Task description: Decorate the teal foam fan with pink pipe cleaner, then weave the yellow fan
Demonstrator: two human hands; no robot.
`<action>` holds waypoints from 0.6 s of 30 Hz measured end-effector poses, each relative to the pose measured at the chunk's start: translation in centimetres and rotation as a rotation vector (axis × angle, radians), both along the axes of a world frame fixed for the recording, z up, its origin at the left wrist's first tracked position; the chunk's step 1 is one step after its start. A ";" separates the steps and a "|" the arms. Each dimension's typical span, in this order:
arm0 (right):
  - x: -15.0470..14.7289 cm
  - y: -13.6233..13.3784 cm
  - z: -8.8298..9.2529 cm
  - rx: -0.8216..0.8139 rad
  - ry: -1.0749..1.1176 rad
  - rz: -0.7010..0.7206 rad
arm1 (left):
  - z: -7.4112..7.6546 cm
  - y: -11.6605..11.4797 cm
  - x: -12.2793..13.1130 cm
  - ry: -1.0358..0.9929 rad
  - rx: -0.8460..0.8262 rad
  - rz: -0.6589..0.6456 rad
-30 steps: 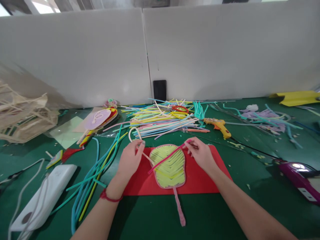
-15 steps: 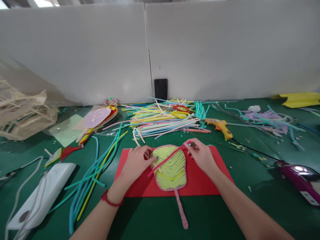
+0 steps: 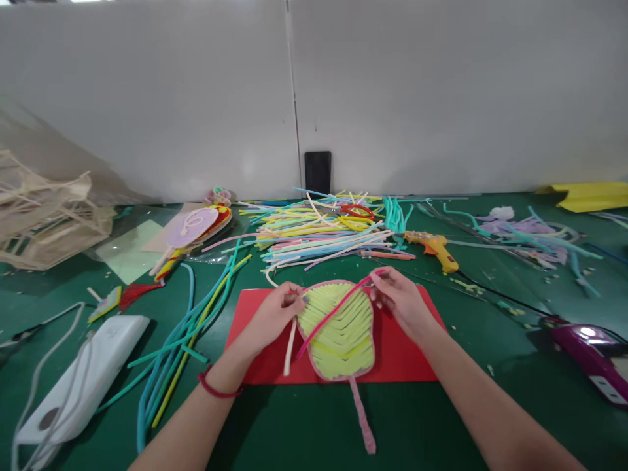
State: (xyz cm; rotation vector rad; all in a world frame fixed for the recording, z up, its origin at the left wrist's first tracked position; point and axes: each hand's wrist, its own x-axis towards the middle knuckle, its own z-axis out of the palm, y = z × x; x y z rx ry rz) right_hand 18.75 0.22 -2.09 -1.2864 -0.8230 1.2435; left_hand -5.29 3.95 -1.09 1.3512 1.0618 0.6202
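Observation:
A fan-shaped piece (image 3: pixel 346 353) with yellow-green chenille ribs, a pink rim and a pink handle lies over a red sheet (image 3: pixel 407 366). My left hand (image 3: pixel 277 317) is closed at the fan's upper left edge. A cream chenille stem (image 3: pixel 290 350) passes through its fingers, with one end hanging below the hand. Whether these fingers also grip the rim, I cannot tell. My right hand (image 3: pixel 400 297) pinches the upper end of a magenta chenille stem (image 3: pixel 326 318) near the fan's upper right edge. That stem slants down left across the ribs.
Behind the sheet lies a pile of coloured chenille stems (image 3: pixel 324 242) with red-handled scissors (image 3: pixel 357 211) on top. A yellow glue gun (image 3: pixel 434 248) is right of it. Loose stems (image 3: pixel 184 340) and a white device (image 3: pixel 86 379) lie left; a purple device (image 3: pixel 589 360) is right.
The fan has shifted slightly right. The cream stem's lower end now hangs left of the fan instead of lying over it. The magenta stem now bends more and has moved slightly right.

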 end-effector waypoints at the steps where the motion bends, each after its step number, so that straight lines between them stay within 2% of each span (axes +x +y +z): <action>1: 0.1 0.0 0.2 -0.001 0.130 -0.021 | 0.0 0.0 0.0 -0.060 -0.062 0.018; 4: 0.7 -0.1 0.7 0.094 0.494 -0.093 | 0.5 -0.2 -0.1 -0.353 -0.317 0.139; 6: 1.1 -0.3 0.8 0.195 0.657 -0.121 | 1.0 -0.3 -0.5 -0.598 -0.504 0.210; 9: 1.4 -0.4 0.7 0.248 0.774 -0.108 | 2.0 -0.4 -1.2 -0.747 -0.576 0.232; 12: 1.3 -0.5 0.5 0.220 0.820 -0.067 | 2.9 -0.4 -1.5 -1.010 -0.712 0.286; 15: 1.2 -0.4 0.3 0.213 0.791 -0.051 | 3.8 -0.7 -1.3 -1.046 -0.771 0.305; 18: 1.3 -0.3 0.1 0.219 0.729 -0.055 | 4.3 -0.7 -0.8 -0.874 -0.653 0.246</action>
